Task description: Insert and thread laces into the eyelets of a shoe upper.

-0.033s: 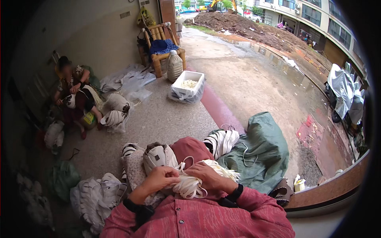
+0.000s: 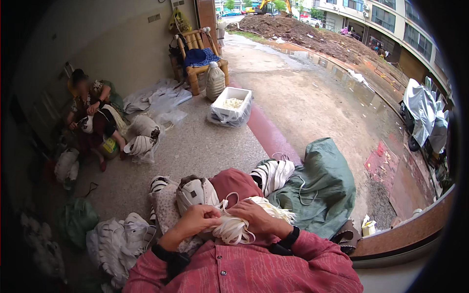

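Note:
A bundle of cream-white laces (image 2: 234,230) lies across my lap, its cut ends fanning out to the right. My right hand (image 2: 256,217) is closed over this bundle, fingers curled toward the middle. Close beside it, my left hand (image 2: 199,219) pinches with thumb and fingers at the laces' left side; what exactly sits between the fingertips is hidden. One lace loops up between the hands. A white perforated shoe upper (image 2: 196,193) rests just beyond my left hand, against my knee. More white strappy shoe uppers (image 2: 273,175) lie past my right knee, beside a green sack (image 2: 317,185).
White shoe uppers (image 2: 122,244) are piled at my left, near a dark green bag (image 2: 79,222). Across the floor a seated person (image 2: 90,105) handles a white piece. A white foam box (image 2: 239,95), a large bottle (image 2: 215,82) and a bamboo chair (image 2: 194,44) stand ahead.

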The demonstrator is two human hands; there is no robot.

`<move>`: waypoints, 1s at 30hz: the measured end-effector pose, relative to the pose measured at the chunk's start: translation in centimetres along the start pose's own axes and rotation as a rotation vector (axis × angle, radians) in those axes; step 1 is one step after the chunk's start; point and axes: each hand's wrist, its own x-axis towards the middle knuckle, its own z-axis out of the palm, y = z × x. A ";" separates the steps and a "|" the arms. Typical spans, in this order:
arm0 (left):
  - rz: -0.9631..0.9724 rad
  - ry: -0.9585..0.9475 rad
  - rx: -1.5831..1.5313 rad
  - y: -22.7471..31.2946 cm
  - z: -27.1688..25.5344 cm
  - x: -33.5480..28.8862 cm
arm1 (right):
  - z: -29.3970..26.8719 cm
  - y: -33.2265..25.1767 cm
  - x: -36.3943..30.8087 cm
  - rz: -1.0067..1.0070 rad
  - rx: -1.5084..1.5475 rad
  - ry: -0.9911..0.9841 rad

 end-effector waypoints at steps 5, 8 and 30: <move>0.042 -0.010 0.180 1.6 -1.0 -1.4 | 0.4 0.2 -0.3 0.050 -0.051 0.069; 0.132 0.098 0.370 2.1 -3.7 -4.3 | 0.3 0.8 -0.8 0.112 -0.057 0.071; 0.293 1.058 -0.592 -5.3 -16.6 -18.8 | -13.9 13.4 -19.5 0.475 -0.472 1.067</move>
